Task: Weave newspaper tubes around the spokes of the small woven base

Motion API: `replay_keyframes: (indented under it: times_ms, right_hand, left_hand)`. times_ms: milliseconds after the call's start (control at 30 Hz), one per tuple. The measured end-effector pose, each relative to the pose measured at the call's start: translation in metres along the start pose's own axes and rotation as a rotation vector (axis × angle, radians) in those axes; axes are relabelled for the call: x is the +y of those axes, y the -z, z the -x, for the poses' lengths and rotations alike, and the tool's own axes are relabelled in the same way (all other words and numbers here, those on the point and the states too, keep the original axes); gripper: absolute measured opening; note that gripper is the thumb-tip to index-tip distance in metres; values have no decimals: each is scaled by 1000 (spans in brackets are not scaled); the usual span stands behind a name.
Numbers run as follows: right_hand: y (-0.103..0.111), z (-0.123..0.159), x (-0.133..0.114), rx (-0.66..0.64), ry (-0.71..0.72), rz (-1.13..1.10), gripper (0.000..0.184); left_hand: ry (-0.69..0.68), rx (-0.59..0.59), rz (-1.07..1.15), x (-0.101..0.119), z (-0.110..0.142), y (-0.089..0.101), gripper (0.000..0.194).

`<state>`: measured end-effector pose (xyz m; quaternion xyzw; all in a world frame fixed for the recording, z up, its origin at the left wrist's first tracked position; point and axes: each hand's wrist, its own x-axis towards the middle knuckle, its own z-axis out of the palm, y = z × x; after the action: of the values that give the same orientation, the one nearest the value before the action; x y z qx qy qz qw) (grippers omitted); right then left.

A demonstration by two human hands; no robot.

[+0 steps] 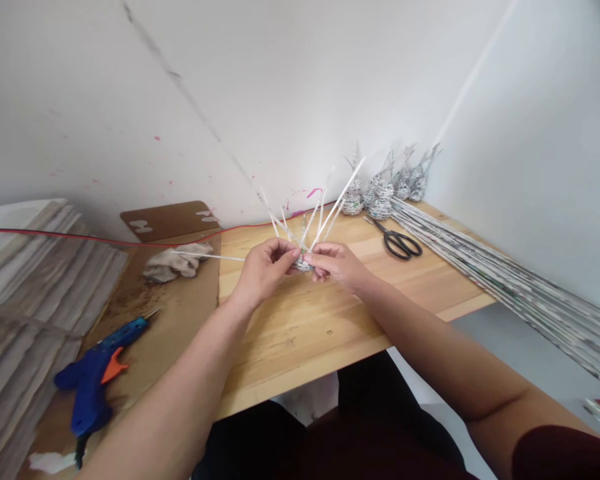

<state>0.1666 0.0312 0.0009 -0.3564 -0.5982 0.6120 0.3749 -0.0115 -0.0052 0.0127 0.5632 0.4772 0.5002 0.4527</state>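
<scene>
Between my hands, over the wooden table [300, 340], is a small woven paper piece [301, 264] made of rolled newspaper sticks. Its upright sticks [337, 198] fan up and outward above my fingers. One long stick [210, 257] runs out to the left. My left hand [269, 265] grips the left side of the weave, thumb and fingers closed. From the other side, my right hand [336, 265] pinches it with the thumb on top and the fingers curled. My fingers hide most of the woven base.
Black scissors [403, 245] lie to the right, beside a bundle of long paper sticks [480, 273]. Several woven paper pieces [380, 200] stand by the wall. On the left are a blue glue gun [97, 373] on cardboard, a crumpled cloth [177, 262] and stacked paper [40, 300].
</scene>
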Motion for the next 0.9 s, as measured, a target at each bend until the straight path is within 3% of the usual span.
replay_keyframes:
  times_ms: [400, 633, 900]
  right_hand:
    - [2, -1, 1, 1, -38, -66, 46]
    - [4, -1, 1, -2, -61, -61, 47]
    - [4, -2, 6, -9, -89, -41, 46]
  left_hand:
    - [77, 48, 180, 5, 0, 2, 37]
    - [88, -51, 150, 8, 1, 4, 57]
    - [55, -30, 38, 5, 3, -3, 33]
